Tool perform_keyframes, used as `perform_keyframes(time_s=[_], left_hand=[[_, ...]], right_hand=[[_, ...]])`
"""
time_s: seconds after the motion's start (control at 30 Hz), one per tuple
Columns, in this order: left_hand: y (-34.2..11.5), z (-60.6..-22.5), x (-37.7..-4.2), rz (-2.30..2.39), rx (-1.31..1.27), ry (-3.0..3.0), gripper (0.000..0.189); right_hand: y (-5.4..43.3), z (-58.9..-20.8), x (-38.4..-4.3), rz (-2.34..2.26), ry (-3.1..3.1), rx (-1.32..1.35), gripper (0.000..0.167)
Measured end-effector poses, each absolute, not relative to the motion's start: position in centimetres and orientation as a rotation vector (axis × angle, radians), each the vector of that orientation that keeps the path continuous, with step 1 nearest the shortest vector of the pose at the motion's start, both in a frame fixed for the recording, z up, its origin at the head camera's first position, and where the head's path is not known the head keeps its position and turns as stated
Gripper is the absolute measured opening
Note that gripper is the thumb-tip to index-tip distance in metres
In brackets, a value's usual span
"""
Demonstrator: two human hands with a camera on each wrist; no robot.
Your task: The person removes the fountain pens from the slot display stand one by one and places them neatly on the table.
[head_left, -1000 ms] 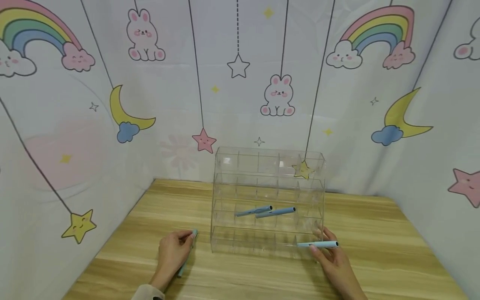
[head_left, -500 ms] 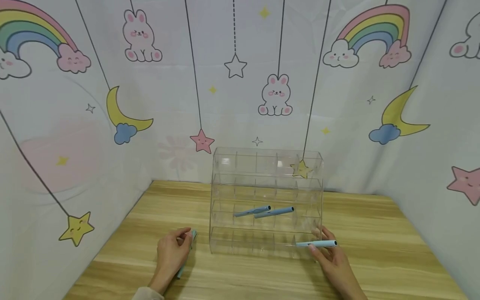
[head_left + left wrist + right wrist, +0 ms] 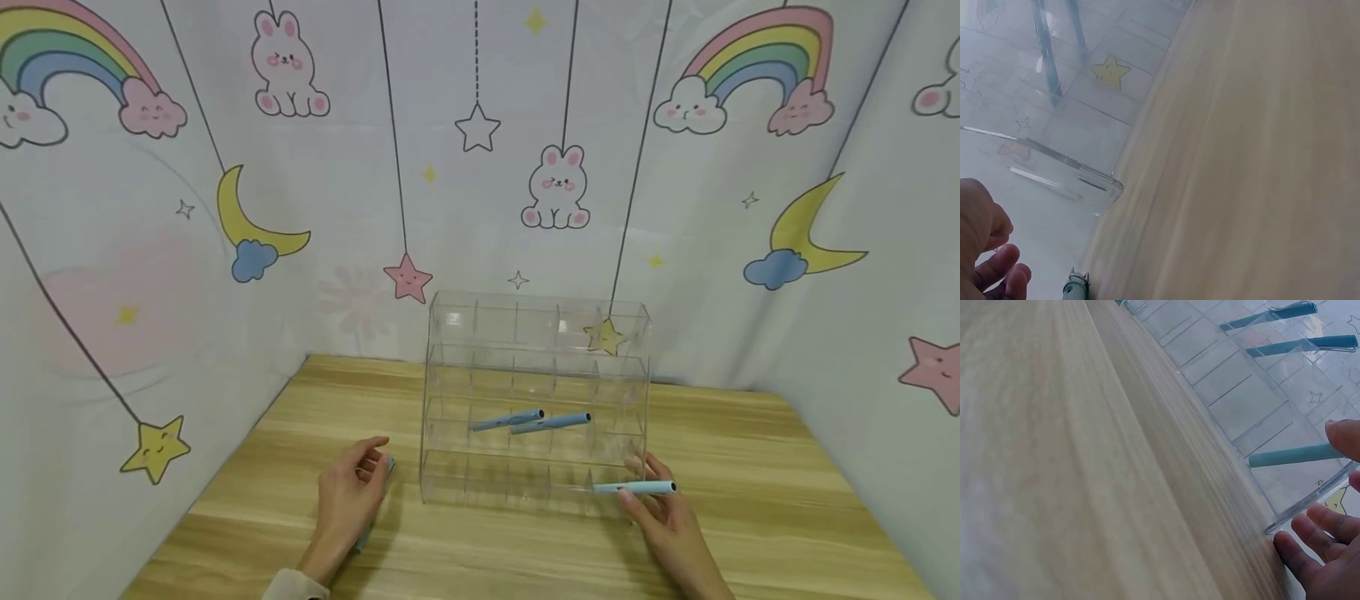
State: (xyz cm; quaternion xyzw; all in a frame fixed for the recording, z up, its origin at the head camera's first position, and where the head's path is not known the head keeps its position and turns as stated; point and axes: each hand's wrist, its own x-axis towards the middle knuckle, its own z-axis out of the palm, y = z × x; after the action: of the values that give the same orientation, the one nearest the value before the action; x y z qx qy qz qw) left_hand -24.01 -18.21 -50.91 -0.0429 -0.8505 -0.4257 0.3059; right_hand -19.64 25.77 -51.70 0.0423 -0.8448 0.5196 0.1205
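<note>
A clear acrylic rack (image 3: pixel 534 475) with tiers of compartments stands on the table. Two blue pens (image 3: pixel 551 423) lie slanted in its second tier from the bottom. One light blue pen (image 3: pixel 648 487) sticks out of the lowest tier at the right. My right hand (image 3: pixel 671 521) is at that corner, thumb by the light blue pen and loosely bent fingers along the rack's side (image 3: pixel 1313 503). Left of the rack, my left hand (image 3: pixel 348 492) hovers with loose fingers over a green pen (image 3: pixel 365 537) on the table, partly hidden; its clip end (image 3: pixel 1075 287) shows apart from the fingers.
The wood-grain table (image 3: pixel 480 554) runs up to a white curtain (image 3: pixel 480 208) printed with rainbows, rabbits, moons and stars. This cloth closes off the back and both sides.
My left fingers have lifted off the green pen's upper end and loosened; the pen stays on the table. The right hand and the rack have not visibly moved.
</note>
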Motion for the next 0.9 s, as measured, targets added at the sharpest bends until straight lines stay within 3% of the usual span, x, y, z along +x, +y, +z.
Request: perform_keyframes(time_s=[0.37,0.9], left_hand=[[-16.0,-48.9,-23.9,-1.141,-0.469,-1.999,0.032],[-15.0,-48.2,-23.2,-1.327,-0.505,-2.004,0.034]], right_hand=[[25.8,-51.7,-20.1,1.571,-2.4,0.189,0.068],[25.9,-52.1,-19.8,1.579,-2.383,0.235,0.067]])
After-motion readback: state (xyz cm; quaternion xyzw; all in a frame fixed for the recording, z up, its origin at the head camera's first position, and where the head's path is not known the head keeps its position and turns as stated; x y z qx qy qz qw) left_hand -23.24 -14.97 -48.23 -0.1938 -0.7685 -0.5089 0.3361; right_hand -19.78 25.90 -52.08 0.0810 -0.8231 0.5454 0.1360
